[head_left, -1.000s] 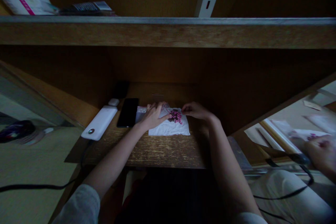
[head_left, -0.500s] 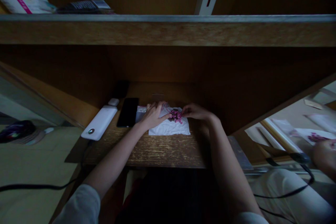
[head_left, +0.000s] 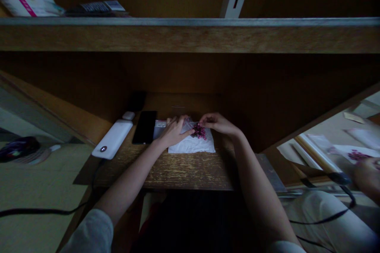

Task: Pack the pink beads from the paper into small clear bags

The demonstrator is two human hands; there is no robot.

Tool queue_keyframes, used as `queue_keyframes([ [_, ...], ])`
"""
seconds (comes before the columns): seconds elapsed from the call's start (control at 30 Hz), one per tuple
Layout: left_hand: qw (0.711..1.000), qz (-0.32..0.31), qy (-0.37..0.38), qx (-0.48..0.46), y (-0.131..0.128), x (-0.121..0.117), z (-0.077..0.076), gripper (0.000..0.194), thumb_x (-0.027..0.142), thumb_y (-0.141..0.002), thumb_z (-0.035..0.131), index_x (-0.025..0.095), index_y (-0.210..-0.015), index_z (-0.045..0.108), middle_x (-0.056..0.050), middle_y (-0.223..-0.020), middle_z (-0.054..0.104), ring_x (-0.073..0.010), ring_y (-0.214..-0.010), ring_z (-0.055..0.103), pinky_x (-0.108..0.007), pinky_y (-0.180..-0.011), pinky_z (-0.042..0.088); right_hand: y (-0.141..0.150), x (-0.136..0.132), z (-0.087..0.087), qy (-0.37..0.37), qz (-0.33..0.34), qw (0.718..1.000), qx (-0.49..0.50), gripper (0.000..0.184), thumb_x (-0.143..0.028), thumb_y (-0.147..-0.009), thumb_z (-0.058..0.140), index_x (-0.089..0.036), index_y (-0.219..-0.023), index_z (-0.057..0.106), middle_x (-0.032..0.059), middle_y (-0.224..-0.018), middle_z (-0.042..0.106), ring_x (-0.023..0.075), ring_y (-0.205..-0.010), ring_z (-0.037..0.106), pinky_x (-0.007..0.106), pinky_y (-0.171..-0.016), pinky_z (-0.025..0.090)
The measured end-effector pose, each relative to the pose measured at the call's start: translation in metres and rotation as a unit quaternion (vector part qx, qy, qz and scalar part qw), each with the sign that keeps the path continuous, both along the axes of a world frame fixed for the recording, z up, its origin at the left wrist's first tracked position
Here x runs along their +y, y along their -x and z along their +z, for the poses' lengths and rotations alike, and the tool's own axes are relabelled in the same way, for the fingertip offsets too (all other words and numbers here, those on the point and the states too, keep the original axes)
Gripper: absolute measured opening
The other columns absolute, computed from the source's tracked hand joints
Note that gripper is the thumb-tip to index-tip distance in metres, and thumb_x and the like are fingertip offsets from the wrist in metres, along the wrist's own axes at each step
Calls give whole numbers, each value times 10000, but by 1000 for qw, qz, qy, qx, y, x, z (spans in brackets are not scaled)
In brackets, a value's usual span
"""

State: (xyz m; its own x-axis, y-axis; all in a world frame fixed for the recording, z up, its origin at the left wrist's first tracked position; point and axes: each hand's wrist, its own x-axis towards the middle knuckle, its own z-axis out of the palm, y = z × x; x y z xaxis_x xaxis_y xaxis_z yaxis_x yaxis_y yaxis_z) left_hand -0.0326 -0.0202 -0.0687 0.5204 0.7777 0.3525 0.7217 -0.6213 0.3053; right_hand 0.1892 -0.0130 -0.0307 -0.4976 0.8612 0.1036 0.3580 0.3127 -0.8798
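The fingers of the right hand (head_left: 219, 122) bend inward, thumb and fingertips near each other at the upper right of a cluster of small pink beads (head_left: 201, 133); whether they pinch one is too dim and small to tell. The left hand (head_left: 174, 129) lies palm down, its thumb spread apart from the fingers and its thumb tip at the cluster's left edge. The beads sit on a crumpled white sheet (head_left: 190, 147), with clear plastic showing beside the left fingers. All this rests on a worn wooden desk (head_left: 184, 170). Just left of the sheet is a black phone (head_left: 144, 127), then a white power bank (head_left: 114, 138) with a small white case (head_left: 128, 116) at its far end. Above runs a shelf (head_left: 190, 39) bearing an upright white block (head_left: 235, 0). At far right, a co-worker's hand (head_left: 368, 174) is beside more pink beads (head_left: 359, 155).
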Motion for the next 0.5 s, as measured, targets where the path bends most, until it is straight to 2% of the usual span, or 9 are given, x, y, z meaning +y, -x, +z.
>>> queue_keyframes([
  [0.17,1000,1,-13,0,0,0,1,562,561,-842,406,169,-1241,360,-139,-1237,528,-300,-1138,483,-492,-940,325,24,-3,-3,-38,-44,996,70,215,-359,-743,613,-155,-804,642,33,-764,642,132,-688,573,254,-650,444],
  [0.23,1000,-1,-12,-2,0,0,1,556,555,-843,409,169,-1241,359,-138,-1242,523,-300,-1140,481,-494,-938,326,30,-3,-5,-41,-33,996,68,223,-364,-751,607,-157,-824,644,38,-786,650,131,-689,578,252,-642,445],
  [0.3,1000,0,-8,-4,0,0,2,547,546,-846,412,175,-1243,356,-134,-1240,525,-296,-1139,482,-495,-935,328,30,-2,-6,-43,-27,997,59,226,-363,-758,597,-157,-839,647,45,-811,659,136,-701,585,253,-641,447],
  [0.4,1000,5,-3,-3,0,-1,2,541,541,-849,412,180,-1248,350,-125,-1232,531,-295,-1135,483,-501,-936,323,22,0,-8,-68,-66,995,33,206,-337,-770,575,-154,-833,647,49,-804,664,143,-705,594,254,-641,450],
  [0.5,1000,6,2,0,0,-1,2,551,549,-850,402,182,-1257,341,-120,-1226,532,-295,-1127,485,-506,-941,313,8,7,-15,-101,-96,989,-46,171,-279,-768,560,-162,-846,657,54,-820,673,154,-724,605,258,-658,453],
])
